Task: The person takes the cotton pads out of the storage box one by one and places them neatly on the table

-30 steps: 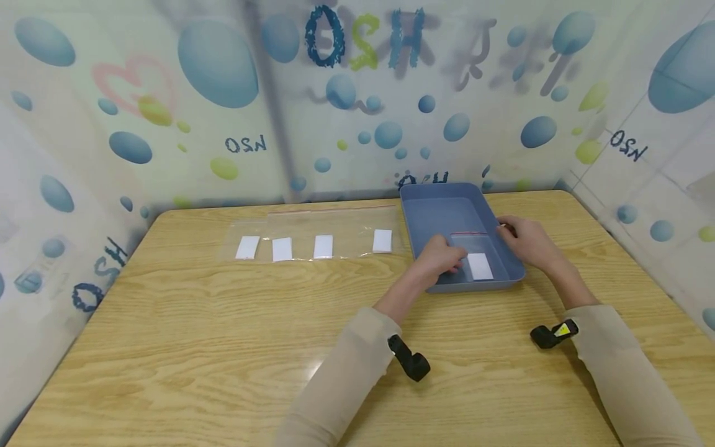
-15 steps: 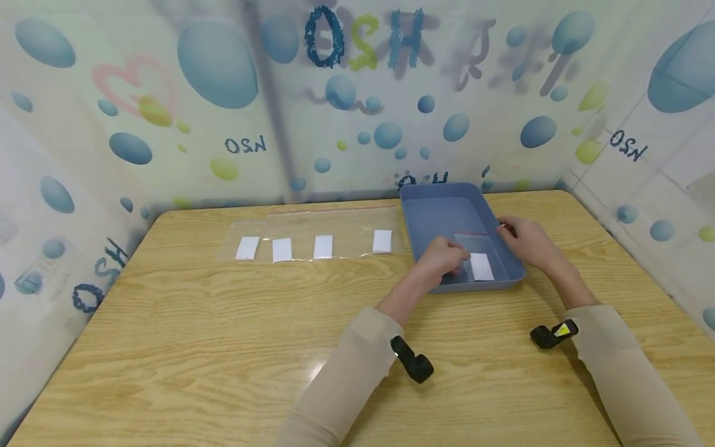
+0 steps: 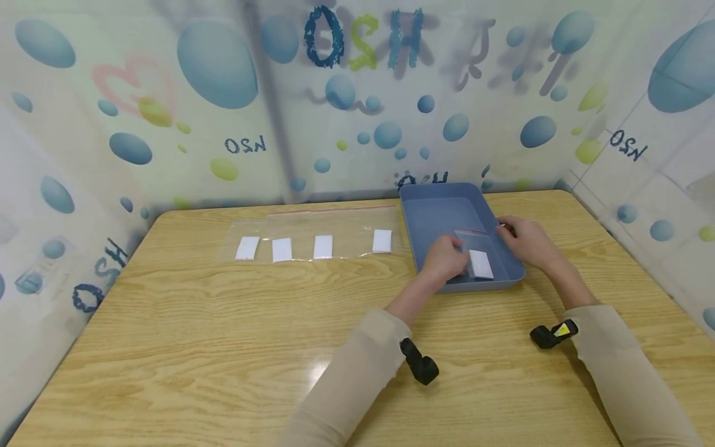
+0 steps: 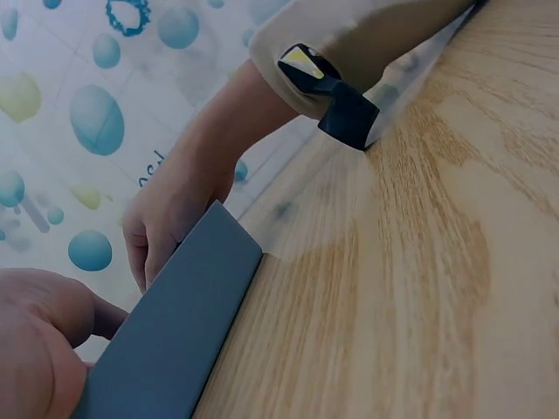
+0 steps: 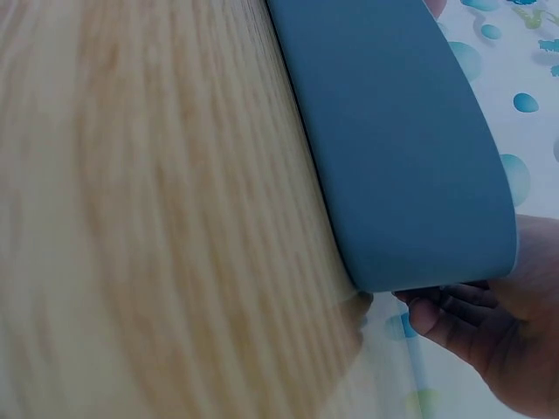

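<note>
A clear zip-lock bag (image 3: pixel 472 239) with a white label panel (image 3: pixel 481 264) is in the front right part of the blue-grey tray (image 3: pixel 436 211). Over the tray's front, my left hand (image 3: pixel 445 257) pinches that bag at its left edge; its fingertips are partly hidden. At the tray's right side, my right hand (image 3: pixel 525 239) grips the wall near the rim with curled fingers. The right wrist view shows this hand (image 5: pixel 489 327) beyond the tray's corner. From the left wrist, the tray wall (image 4: pixel 175 323) hides what lies inside.
Left of the tray, several flat clear zip-lock bags (image 3: pixel 352 220) with white panels lie in an overlapping row on the wooden table (image 3: pixel 223 335). Patterned walls stand close behind the table and on both sides. Black wrist cameras (image 3: pixel 421 366) stick out from both sleeves.
My left hand has shifted slightly right inside the tray, and the pinched bag has moved a little to the right with it. My right hand and the tray have stayed in place.
</note>
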### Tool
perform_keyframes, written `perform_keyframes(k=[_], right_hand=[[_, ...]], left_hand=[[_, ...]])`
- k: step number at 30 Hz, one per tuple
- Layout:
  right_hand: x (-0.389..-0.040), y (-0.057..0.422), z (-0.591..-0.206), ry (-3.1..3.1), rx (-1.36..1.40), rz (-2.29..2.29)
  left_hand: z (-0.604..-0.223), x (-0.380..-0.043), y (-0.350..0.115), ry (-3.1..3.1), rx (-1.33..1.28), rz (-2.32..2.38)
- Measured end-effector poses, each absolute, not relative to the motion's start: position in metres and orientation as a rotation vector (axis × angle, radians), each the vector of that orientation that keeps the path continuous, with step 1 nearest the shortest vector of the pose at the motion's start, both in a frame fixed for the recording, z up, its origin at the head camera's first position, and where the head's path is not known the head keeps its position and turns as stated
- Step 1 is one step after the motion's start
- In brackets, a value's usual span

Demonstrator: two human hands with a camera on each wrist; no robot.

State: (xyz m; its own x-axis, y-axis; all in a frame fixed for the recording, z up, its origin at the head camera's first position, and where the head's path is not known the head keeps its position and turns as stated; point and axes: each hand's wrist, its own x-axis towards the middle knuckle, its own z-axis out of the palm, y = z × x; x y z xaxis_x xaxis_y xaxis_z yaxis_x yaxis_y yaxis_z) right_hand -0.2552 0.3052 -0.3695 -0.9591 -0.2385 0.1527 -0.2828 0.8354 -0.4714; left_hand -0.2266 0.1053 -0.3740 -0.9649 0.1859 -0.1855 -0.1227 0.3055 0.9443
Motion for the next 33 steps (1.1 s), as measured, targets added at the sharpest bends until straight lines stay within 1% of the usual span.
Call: perform_keyframes(k=[9, 17, 25, 33], right_hand=[[-0.2551, 0.3041, -0.3682, -2.933, 0.410, 0.782], [-0.2551, 0.3049, -0.3680, -2.935, 0.416, 0.784], [-0.2559, 0.3049, -0.3694, -2.935, 0.403, 0.776], [-0.2571, 0.3055, -0.3701, -2.942, 0.396, 0.777]], left_hand=[[-0.3754, -0.2256, 0.1065, 2.386, 0.032, 1.713], [-0.3764, -0.2212, 0.1041, 2.517, 0.113, 1.638], [-0.3803, -0.2197, 0.1022, 2.518, 0.236, 1.753], [-0.3815, -0.2200, 0.1020, 2.530, 0.265, 1.810]])
